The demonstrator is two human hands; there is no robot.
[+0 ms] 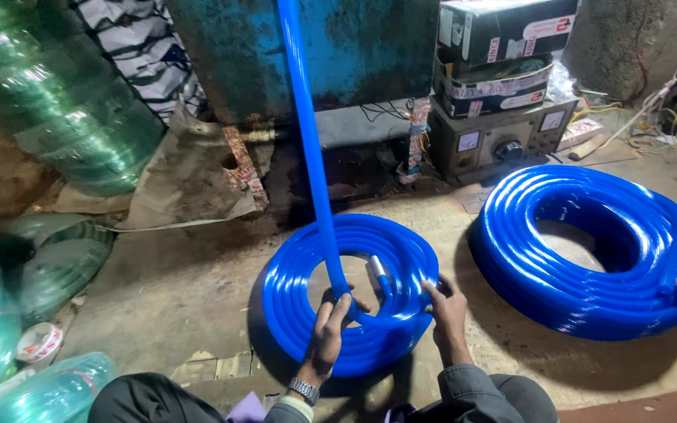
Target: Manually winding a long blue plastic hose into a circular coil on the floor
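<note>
two blue hose coils [352, 294], two hands [331, 329]

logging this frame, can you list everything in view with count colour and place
hose coil: 1, blue, floor centre, under both hands
hose length: 1, blue, rising from that coil
finished coil: 1, blue, floor right
green coils: several, left side
tape roll: 1, white and red, lower left
meter box: 1, grey, behind, boxes stacked on top
left hand: grips hose at coil's inner edge
right hand: rests on coil's right side
</note>
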